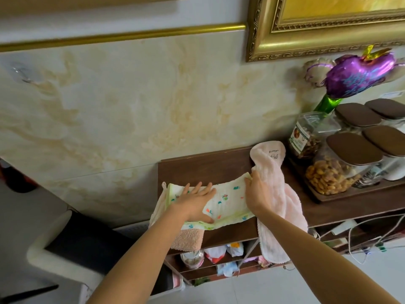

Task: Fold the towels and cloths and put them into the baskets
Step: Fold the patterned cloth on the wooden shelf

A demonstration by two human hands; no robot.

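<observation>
A white patterned cloth (228,199), dotted with small coloured shapes and edged in pale green, lies folded into a strip on the dark wooden shelf top (203,170). The left hand (195,201) presses flat on it, fingers straight. The right hand (255,191) pinches its right end. A coarse pink towel (188,238) lies beneath its left part, hanging over the shelf edge. A pale pink fluffy towel (276,194) lies just right, draped over the front. Further right, a wooden tray (350,194) carries clear jars with brown lids (352,148); the nearest jar (328,174) holds nuts, and a labelled jar (306,137) behind it holds brown pieces.
</observation>
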